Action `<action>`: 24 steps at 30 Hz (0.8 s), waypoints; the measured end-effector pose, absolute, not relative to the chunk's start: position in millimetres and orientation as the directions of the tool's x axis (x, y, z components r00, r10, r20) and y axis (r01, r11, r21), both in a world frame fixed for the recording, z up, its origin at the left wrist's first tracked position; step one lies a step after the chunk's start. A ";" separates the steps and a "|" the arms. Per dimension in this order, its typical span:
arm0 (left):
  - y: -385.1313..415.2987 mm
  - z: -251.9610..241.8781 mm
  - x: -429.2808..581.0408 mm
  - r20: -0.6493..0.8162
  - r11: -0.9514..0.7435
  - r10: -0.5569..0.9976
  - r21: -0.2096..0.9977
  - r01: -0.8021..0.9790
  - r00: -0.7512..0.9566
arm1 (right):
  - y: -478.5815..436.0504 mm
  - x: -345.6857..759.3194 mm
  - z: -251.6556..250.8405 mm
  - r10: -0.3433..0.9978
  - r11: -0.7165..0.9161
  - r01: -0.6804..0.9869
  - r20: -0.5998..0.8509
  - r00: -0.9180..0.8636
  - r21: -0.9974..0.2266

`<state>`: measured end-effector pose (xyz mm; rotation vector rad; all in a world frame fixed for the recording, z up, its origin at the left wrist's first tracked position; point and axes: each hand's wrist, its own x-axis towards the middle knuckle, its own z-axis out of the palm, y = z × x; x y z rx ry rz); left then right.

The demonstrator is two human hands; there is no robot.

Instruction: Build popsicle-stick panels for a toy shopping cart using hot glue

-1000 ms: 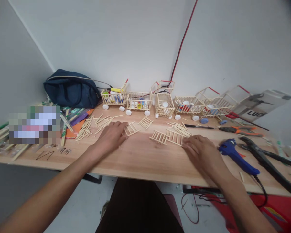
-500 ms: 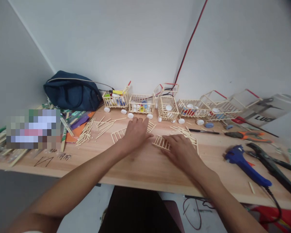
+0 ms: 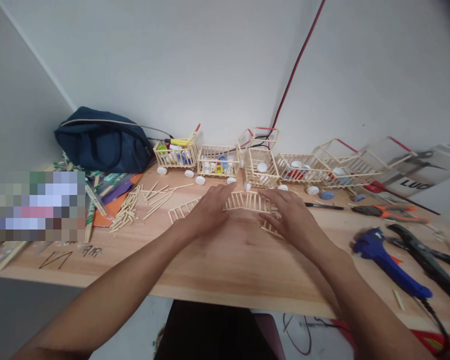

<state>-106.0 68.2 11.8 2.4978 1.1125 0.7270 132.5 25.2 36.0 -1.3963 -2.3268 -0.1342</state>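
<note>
My left hand [image 3: 211,206] lies low over the table with its fingers stretched out. Its fingertips and thumb are at a small ladder-like stick panel [image 3: 234,201]. Just right of that, a second stick panel [image 3: 255,201] stretches toward my right hand [image 3: 291,209], whose fingers and thumb are spread apart around its right end. Beneath the right palm, another stick panel [image 3: 272,228] is partly hidden. One more stick panel [image 3: 183,210] lies left of my left wrist, partly covered by it.
Several stick carts [image 3: 218,162] with white or blue wheels line the wall. Loose sticks [image 3: 127,210] and a dark blue bag [image 3: 105,142] are on the left. A blue glue gun [image 3: 392,265], orange-handled pliers [image 3: 382,211] and a black-handled tool [image 3: 427,260] lie on the right.
My hands have shifted slightly, the right one rightward and up. Two stick panels now show side by side between the hands, while the panel formerly at my right fingertips sits under that hand.
</note>
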 end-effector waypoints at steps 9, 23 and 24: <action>67.4 18.2 -100.2 0.222 -0.409 0.827 0.868 0.282 0.517 | 41.6 111.8 29.2 0.764 0.625 0.755 0.357 -0.537 -0.201; 74.5 17.4 -99.6 0.089 -0.160 0.950 0.961 0.223 0.299 | 36.3 108.1 18.3 0.762 0.622 0.733 0.428 -0.486 -0.275; 76.5 20.2 -102.0 0.117 -0.177 0.960 0.957 0.229 0.253 | 35.9 109.6 19.7 0.764 0.614 0.735 0.448 -0.463 -0.288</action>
